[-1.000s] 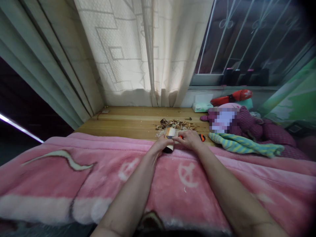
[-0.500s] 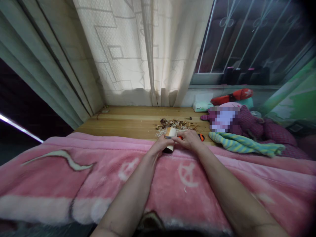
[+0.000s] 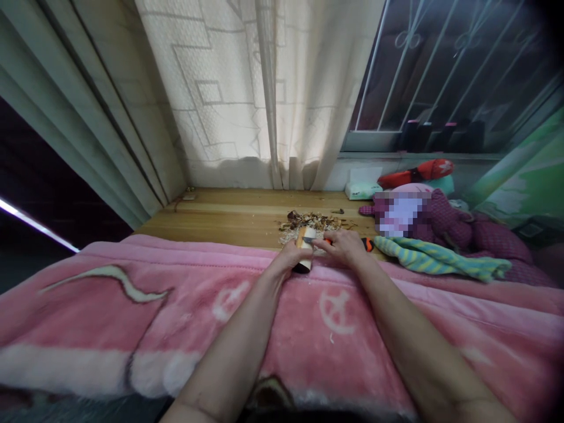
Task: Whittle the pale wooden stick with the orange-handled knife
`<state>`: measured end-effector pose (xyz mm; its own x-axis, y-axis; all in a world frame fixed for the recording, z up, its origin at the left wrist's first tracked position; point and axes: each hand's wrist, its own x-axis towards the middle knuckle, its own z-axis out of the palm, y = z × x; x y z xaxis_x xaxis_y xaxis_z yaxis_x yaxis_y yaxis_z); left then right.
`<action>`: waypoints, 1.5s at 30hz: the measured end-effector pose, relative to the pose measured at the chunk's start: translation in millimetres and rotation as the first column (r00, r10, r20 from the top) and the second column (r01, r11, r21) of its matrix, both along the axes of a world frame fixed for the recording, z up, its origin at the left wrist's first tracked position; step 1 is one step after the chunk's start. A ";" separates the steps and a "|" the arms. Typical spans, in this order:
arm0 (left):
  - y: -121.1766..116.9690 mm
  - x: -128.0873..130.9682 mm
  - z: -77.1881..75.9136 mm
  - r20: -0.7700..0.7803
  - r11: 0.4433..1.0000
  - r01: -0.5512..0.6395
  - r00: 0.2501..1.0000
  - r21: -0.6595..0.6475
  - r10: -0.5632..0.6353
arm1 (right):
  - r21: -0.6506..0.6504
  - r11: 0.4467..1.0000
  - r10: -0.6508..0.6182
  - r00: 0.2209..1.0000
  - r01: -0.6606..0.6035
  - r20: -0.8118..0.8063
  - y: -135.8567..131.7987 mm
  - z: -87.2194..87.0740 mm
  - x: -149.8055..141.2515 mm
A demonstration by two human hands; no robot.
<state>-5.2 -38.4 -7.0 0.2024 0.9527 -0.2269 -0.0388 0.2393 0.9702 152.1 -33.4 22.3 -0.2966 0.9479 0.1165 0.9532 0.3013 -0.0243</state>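
Wood billet [image 3: 304,249] sits wrapped in my left hand [image 3: 287,257], long axis pointing away from me, while my right hand [image 3: 341,247] grips the orange-handled knife [image 3: 367,244] (blade at the billet's far end), just short of the wood shavings [image 3: 311,222].

Head-worn camera is aimed forward and down over the pink blanket [image 3: 132,305], at the left hand [image 3: 288,258] and right hand [image 3: 341,247].

blurred: pixelated patch [image 3: 400,215] on purple plush [image 3: 445,226] | hidden: orange knife handle [image 3: 327,241] under right hand [image 3: 343,247] | too dark: sill objects [image 3: 423,136]
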 end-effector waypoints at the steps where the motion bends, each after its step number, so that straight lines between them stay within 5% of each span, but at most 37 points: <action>1: 0.1 0.0 -0.1 0.022 1.000 0.016 1.000 0.010 -0.016 | 0.000 0.999 0.042 0.999 -0.042 -0.014 -0.3 -0.3 -0.1; 4: 0.4 -0.2 -0.1 0.068 0.999 0.034 0.997 0.026 -0.036 | -0.015 0.995 0.096 0.994 -0.097 -0.043 0.2 -1.7 0.1; 9: 0.0 -0.1 0.3 -0.009 1.000 -0.006 1.000 -0.020 0.006 | -0.023 0.999 -0.046 0.998 0.045 -0.033 2.1 -4.0 1.3; 13: -0.1 -0.4 0.0 0.051 0.999 0.043 0.998 0.022 -0.044 | -0.029 0.997 0.068 0.995 -0.070 -0.067 1.6 -5.6 0.5; 18: -1.1 -0.6 2.0 -0.029 0.999 -0.024 0.999 -0.036 0.023 | -0.013 0.993 -0.119 0.991 0.119 -0.063 5.0 -9.3 5.0; 24: 0.5 -1.4 -0.4 0.107 0.999 0.043 0.993 0.010 -0.044 | -0.007 0.996 0.090 0.989 -0.092 -0.114 1.9 -13.3 -1.4; 30: -0.7 -4.7 1.4 0.105 0.997 0.043 0.994 -0.069 -0.036 | 0.004 0.996 -0.091 0.990 0.092 -0.112 6.1 -15.6 3.8; 36: -1.5 -5.1 2.5 0.168 0.995 0.085 0.983 -0.049 -0.076 | 0.038 0.992 0.121 0.985 -0.117 -0.119 0.0 -15.3 0.1; 42: -3.8 -5.4 6.0 0.153 0.996 0.048 0.988 -0.081 -0.036 | 0.050 0.997 -0.051 0.993 0.056 -0.108 6.6 -18.6 5.6; 45: -4.2 -5.9 6.9 0.172 0.994 0.076 0.983 -0.075 -0.062 | 0.067 0.997 0.030 0.993 -0.022 -0.116 3.8 -18.8 2.9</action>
<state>-11.1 -42.6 -0.2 0.3089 0.9151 -0.2591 -0.1815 0.3241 0.9284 155.0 -29.7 3.5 -0.3018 0.9291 0.2137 0.9368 0.3306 -0.1145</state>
